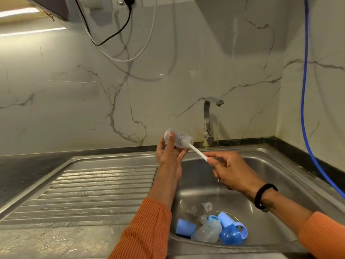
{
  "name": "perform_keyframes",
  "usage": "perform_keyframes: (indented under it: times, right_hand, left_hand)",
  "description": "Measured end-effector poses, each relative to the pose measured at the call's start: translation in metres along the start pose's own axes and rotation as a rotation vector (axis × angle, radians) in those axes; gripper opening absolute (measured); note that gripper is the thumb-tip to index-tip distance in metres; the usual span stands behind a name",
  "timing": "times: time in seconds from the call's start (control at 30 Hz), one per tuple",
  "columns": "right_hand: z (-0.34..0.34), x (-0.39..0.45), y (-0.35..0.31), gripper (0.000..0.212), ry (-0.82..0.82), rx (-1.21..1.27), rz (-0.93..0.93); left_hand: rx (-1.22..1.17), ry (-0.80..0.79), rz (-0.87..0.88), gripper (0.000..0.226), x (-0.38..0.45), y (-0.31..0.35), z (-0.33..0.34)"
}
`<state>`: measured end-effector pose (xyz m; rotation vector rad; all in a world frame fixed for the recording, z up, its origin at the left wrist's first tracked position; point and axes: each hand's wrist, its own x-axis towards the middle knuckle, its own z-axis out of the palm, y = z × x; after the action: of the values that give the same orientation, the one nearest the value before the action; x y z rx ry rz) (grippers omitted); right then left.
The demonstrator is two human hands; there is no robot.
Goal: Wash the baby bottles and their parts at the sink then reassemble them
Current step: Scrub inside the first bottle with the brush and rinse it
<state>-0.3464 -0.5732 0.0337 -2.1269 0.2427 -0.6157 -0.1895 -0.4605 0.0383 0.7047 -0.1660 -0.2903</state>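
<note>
My left hand [169, 156] grips a clear baby bottle [180, 139], held on its side above the sink's left rim with its mouth pointing right. A white brush handle [197, 151] sticks out of the bottle's mouth. My right hand [229, 169] pinches the handle's outer end over the basin. On the basin floor lie a light blue cap [185, 227], another clear bottle [207, 231], a dark blue handled collar [232, 234], a light blue ring piece [225, 219] and clear teats [207, 206].
The chrome tap [209, 126] at the back runs a thin stream of water into the steel sink [280, 184]. A ribbed drainboard [93, 193] lies to the left. A blue hose [306, 128] hangs down the right wall; cables dangle above.
</note>
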Motion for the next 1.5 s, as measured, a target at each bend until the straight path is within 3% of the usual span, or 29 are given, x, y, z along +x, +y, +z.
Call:
perform_keyframes:
  times: [0.17,0.33,0.4,0.53,0.6,0.63,0.7,0.77,0.87,1.03,1.27,1.4,1.5]
  right_hand:
    - [-0.023,0.002,0.004,0.031,-0.125,-0.070,-0.036]
    - [-0.049,0.005,0.001,0.028,-0.157,-0.254,-0.055]
    - [-0.051,0.004,-0.002,0.027,-0.200,-0.056,0.079]
    - [-0.062,0.002,-0.003,0.031,-0.398,0.582,0.470]
    - [-0.067,0.002,-0.001,0.033,-0.440,0.702,0.533]
    - [-0.068,0.002,0.001,0.033,-0.437,0.622,0.496]
    - [-0.061,0.000,0.003,0.031,-0.377,0.232,0.291]
    - [-0.054,0.004,0.005,0.030,-0.244,-0.110,0.083]
    - [-0.058,0.010,0.010,0.033,-0.148,-0.349,-0.163]
    - [-0.072,0.011,0.020,0.032,0.067,-0.550,-0.330]
    - [-0.060,0.030,0.046,0.050,0.312,-0.823,-0.637]
    - [-0.064,0.033,0.051,0.054,0.417,-0.824,-0.665]
    - [-0.059,0.030,0.049,0.044,0.414,-0.763,-0.653]
  left_hand:
    - [-0.072,0.005,-0.077,0.060,0.001,0.010,-0.003]
    - [0.133,0.030,0.078,0.060,0.001,0.014,0.001]
    - [0.166,0.022,0.118,0.062,0.002,0.012,0.003]
    - [0.196,-0.032,0.141,0.065,-0.001,0.010,0.005]
    - [0.202,-0.068,0.137,0.062,-0.003,0.010,0.006]
    - [0.208,-0.070,0.138,0.061,-0.003,0.010,0.006]
    - [0.248,-0.037,0.178,0.062,0.000,0.007,0.005]
    - [0.355,0.024,0.257,0.067,0.000,0.007,0.005]
    - [0.463,0.131,0.287,0.075,0.003,0.010,0.002]
    - [0.366,0.220,0.056,0.049,0.000,0.009,0.006]
    - [0.335,0.226,-0.120,0.055,-0.001,0.006,0.000]
    - [0.450,0.216,-0.130,0.048,-0.002,0.003,0.002]
    - [0.573,0.204,-0.085,0.051,-0.003,0.007,0.006]
